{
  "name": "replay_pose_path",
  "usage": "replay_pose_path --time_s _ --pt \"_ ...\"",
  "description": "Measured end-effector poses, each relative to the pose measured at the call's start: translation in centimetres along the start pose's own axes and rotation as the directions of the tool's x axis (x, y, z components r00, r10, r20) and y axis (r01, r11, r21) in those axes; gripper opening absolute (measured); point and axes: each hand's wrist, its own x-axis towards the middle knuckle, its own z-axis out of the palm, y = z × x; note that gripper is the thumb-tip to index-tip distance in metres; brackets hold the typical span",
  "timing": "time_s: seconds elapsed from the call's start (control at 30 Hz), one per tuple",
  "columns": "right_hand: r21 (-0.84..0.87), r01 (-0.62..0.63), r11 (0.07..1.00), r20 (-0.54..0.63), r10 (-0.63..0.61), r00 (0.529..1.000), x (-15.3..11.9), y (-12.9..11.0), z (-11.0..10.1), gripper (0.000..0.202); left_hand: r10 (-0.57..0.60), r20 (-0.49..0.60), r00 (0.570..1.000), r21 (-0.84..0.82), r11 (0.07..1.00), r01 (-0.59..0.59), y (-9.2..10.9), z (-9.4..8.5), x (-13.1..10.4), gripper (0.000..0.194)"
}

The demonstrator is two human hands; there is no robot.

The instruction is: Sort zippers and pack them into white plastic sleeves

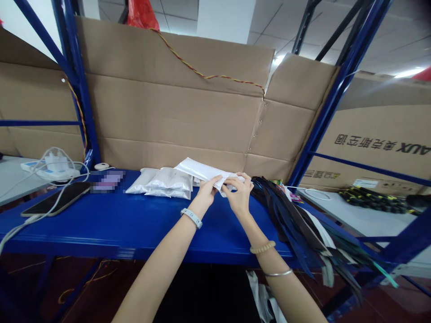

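The left hand (206, 190) and right hand (239, 193), nearly closed, are pinching a white pouch (198, 170); pale packets (164, 182) are lying left of it, dark strips (286, 213) right.

The white packet (198, 169) and the bulging packets (170, 183) look like thin plastic film, smooth with a soft sheen and creased in places. Beneath them the surface (134, 226) appears to be painted metal, smooth and glossy, as do the blue posts (344, 89), while the cardboard panel (185, 112) is matt, creased paperboard. The dark strips (274, 202) look like cloth, mostly matt; the bangle (279, 273) is shiny metal, and the red bag (143, 13) crinkled, shiny plastic.
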Motion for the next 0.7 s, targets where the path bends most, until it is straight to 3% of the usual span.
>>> replay_pose_path --time_s 0.1,0.13,0.23,0.3,0.33,0.47,0.63,0.7 --pt "0.09 -0.14 0.986 -0.081 0.147 0.986 0.2 0.1 -0.1 0.024 0.073 -0.045 0.996 0.032 0.997 -0.072 0.6 -0.6 0.6 0.024" --pt "0.161 -0.23 0.96 -0.043 0.24 0.97 0.2 0.3 -0.1 0.028 0.095 -0.055 0.994 0.049 0.995 -0.092 0.7 -0.7 0.8 0.025" --pt "0.347 -0.507 0.789 0.295 0.421 0.857 0.1 1.2 0.5 0.035 0.161 -0.065 0.985 0.115 0.982 -0.153 1.0 -1.1 1.1 0.034" --pt "0.392 -0.59 0.705 0.457 0.408 0.791 0.1 1.8 1.0 0.042 0.203 -0.05 0.978 0.166 0.967 -0.192 1.0 -1.2 1.1 0.041" --pt "0.406 -0.599 0.69 0.481 0.396 0.782 0.0 1.9 1.2 0.044 0.22 -0.035 0.975 0.191 0.959 -0.209 1.0 -1.2 1.0 0.043" --pt "0.443 -0.634 0.634 0.522 0.393 0.757 0.0 2.0 1.5 0.045 0.233 0.063 0.971 0.27 0.932 -0.241 0.7 -0.9 0.5 0.047" --pt "0.462 -0.693 0.554 0.586 0.396 0.707 0.3 1.6 1.0 0.051 0.125 0.2 0.972 0.325 0.927 -0.186 1.0 -0.3 -0.4 0.029" --pt "0.504 -0.707 0.497 0.61 0.375 0.698 0.3 1.5 0.8 0.054 0.083 0.241 0.967 0.351 0.922 -0.166 1.7 -0.4 -0.6 0.031"
